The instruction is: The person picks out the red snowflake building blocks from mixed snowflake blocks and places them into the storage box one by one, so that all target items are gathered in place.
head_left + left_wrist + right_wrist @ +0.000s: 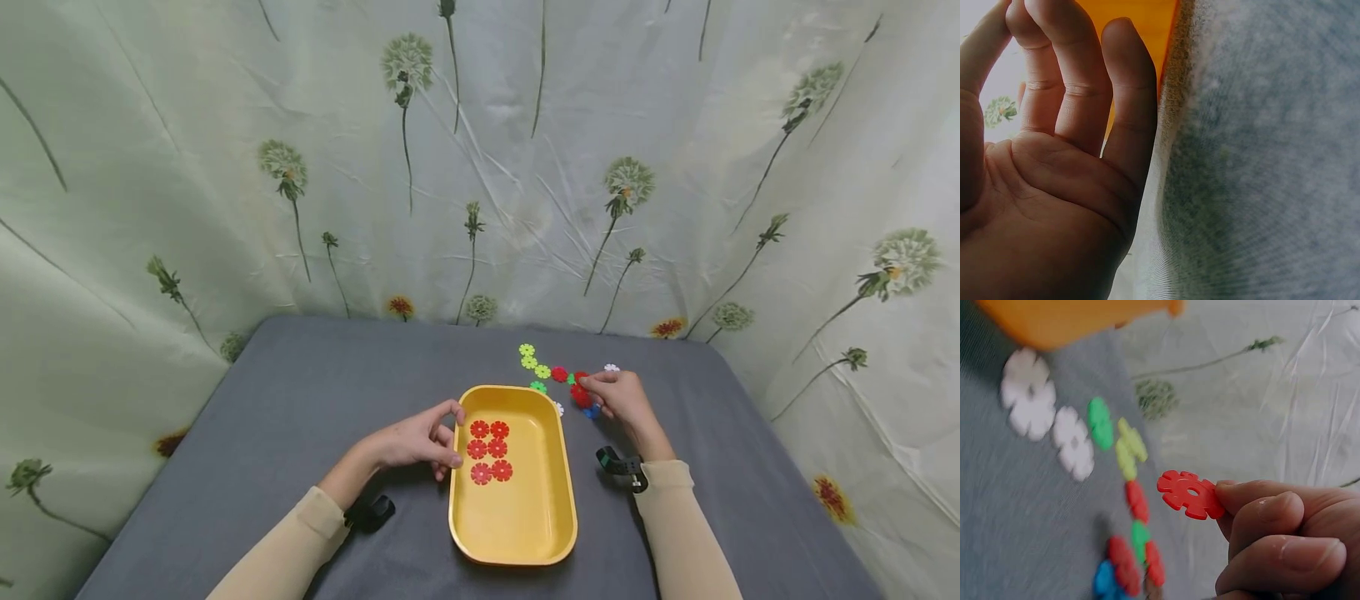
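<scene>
You seem to be at the picking-up step: your right hand (624,398) pinches a red flower disc (1191,495) above the grey surface (315,392), beyond the tray's far right corner. The next move calls for keeping that pinch firm. Your left hand (412,442) grips the yellow tray (528,517) by its left rim; inside, six reddish discs (477,449) lie in paired rows.

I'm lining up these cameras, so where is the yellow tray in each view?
Head: the yellow tray is just right of centre, in the lower half.
Left wrist: at the top, orange-looking, partly hidden by the left hand.
Right wrist: top left, blurred, cut off by the frame.
Shared landmark: the flowered curtain.
</scene>
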Demonstrator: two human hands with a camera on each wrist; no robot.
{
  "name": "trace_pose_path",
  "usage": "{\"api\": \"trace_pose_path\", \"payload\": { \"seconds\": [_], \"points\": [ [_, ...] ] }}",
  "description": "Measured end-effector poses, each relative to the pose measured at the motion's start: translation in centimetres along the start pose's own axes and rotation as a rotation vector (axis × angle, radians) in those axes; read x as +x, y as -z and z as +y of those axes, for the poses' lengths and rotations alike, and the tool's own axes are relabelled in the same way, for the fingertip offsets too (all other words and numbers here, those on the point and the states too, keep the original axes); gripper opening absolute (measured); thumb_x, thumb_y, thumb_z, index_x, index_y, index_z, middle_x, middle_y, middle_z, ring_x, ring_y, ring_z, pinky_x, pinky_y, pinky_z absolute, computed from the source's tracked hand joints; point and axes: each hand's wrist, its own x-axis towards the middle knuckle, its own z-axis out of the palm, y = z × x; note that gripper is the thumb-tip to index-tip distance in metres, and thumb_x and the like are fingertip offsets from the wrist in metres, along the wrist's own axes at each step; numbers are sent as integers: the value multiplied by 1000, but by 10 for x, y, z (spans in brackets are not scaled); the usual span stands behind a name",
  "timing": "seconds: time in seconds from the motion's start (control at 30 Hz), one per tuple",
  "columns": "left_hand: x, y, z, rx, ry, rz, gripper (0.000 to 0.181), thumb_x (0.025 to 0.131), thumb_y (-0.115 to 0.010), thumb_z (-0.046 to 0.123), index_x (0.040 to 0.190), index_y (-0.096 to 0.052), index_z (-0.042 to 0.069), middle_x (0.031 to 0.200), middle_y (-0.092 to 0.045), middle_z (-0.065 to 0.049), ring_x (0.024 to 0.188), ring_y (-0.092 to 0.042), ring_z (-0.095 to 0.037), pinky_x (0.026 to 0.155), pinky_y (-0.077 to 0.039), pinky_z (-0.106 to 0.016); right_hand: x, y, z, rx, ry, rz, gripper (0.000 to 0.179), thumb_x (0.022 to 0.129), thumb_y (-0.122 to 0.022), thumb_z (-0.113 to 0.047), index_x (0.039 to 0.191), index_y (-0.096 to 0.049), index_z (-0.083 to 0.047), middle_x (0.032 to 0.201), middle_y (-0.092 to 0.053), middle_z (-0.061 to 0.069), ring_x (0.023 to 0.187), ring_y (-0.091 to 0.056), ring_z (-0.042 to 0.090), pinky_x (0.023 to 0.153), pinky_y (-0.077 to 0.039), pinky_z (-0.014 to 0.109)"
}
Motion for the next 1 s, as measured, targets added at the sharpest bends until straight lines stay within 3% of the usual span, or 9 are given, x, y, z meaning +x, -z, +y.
{"api": "trace_pose_path", "payload": {
  "seconds": [0.4,0.67,1.0],
  "points": [
    [0,0,1,-13,-15,-14,58,97,-76,8,134,-32,0,78,-71,0,64,-69,-14,65,-60,-28,-23,-3,-41,82,89,-52,42,101,-74,-34,120,-71,4,64,-52,1,48,-40,11,49,-38,23],
    [0,0,1,-9,-17,-8,57,97,-74,6,134,-32,0,78,-71,-1,64,-69,-14,65,-60,-28,-48,-9,-70,143,156,-109,41,101,-74,-32,118,-70,5,62,-52,-3,50,-42,10,48,-39,21],
    [0,-1,2,-14,-14,-11,54,98,-73,4,133,-32,1,80,-72,-1,64,-69,-14,66,-60,-28,-64,-32,-89,176,176,-182,29,100,-75,-25,110,-73,3,57,-51,-3,44,-37,10,44,-34,21]
  ]
}}
